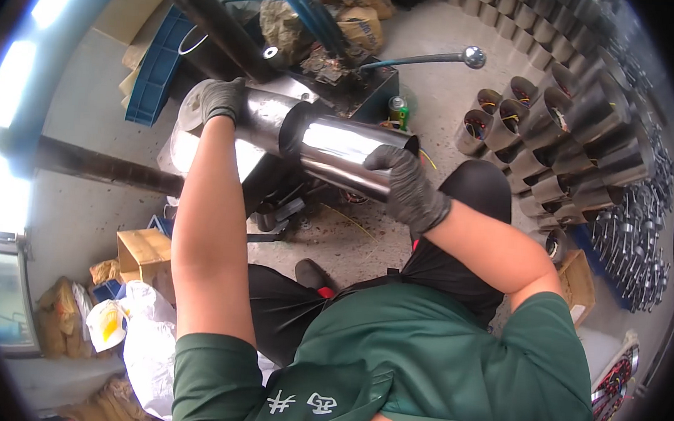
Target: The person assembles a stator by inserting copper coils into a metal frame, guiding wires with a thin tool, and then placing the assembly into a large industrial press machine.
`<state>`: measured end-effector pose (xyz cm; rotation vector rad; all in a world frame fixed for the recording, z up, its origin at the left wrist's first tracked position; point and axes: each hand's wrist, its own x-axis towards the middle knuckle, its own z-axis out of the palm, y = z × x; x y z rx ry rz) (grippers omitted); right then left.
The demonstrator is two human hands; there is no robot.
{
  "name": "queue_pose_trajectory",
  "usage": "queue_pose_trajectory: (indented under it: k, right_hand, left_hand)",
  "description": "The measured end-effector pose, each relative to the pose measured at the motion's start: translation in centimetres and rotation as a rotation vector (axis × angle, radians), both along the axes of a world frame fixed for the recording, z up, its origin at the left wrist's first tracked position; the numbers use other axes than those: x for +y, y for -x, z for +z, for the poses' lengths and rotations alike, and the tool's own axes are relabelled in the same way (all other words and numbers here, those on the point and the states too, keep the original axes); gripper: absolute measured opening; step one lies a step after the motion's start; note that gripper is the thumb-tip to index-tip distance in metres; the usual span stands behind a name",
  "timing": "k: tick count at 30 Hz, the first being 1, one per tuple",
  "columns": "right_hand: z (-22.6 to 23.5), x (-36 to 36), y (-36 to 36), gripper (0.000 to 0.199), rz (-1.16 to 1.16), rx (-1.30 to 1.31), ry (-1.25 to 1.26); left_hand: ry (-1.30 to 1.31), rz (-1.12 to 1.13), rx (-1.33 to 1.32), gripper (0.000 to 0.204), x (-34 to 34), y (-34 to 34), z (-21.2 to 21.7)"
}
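A shiny metal tube (348, 151) lies nearly level, its left end meeting a duller metal cylinder (264, 119) on the machine. A dark gap or band shows where the two meet; whether the tube sits around the cylinder, I cannot tell. My right hand (414, 188), in a dark grey glove, grips the tube's right end, thumb on top. My left hand (222, 101), gloved the same way, is curled at the far left end of the cylinder. What its fingers hold is hidden.
A lever with a ball knob (474, 57) juts right from the machine. Many upright metal tubes (524, 118), some with wires inside, stand on the right floor beside metal shafts (632, 244). A blue crate (160, 68), a green can (398, 110) and a cardboard box (145, 257) are nearby.
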<state>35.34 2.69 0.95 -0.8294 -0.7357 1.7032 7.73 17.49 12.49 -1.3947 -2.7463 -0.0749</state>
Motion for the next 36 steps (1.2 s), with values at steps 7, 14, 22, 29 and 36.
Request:
queue_pose_trajectory:
  k: [7, 14, 22, 29, 36]
  right_hand:
    - [0.1, 10.6, -9.2, 0.035, 0.622, -0.220, 0.239]
    - [-10.2, 11.1, -22.0, 0.025, 0.566, -1.560, -0.374]
    - [-24.3, -4.9, -25.9, 0.047, 0.366, -1.513, 0.462]
    - [-41.5, -17.3, -32.3, 0.050, 0.590, -1.487, 0.388]
    - [-32.1, -12.9, -36.0, 0.046, 0.897, -1.733, 0.340]
  left_hand:
    - [-0.110, -0.262, 0.040, 0.056, 3.2, 7.3, -6.0]
    - [-0.102, -0.190, -0.115, 0.070, 3.5, 9.9, -7.6]
    - [-0.172, -0.087, -0.159, 0.070, 1.0, 9.0, -4.3]
    - [-0.223, -0.076, -0.423, 0.061, 4.4, 7.3, -6.6]
    - [-0.176, -0.055, -0.464, 0.073, 5.0, 9.7, -7.3]
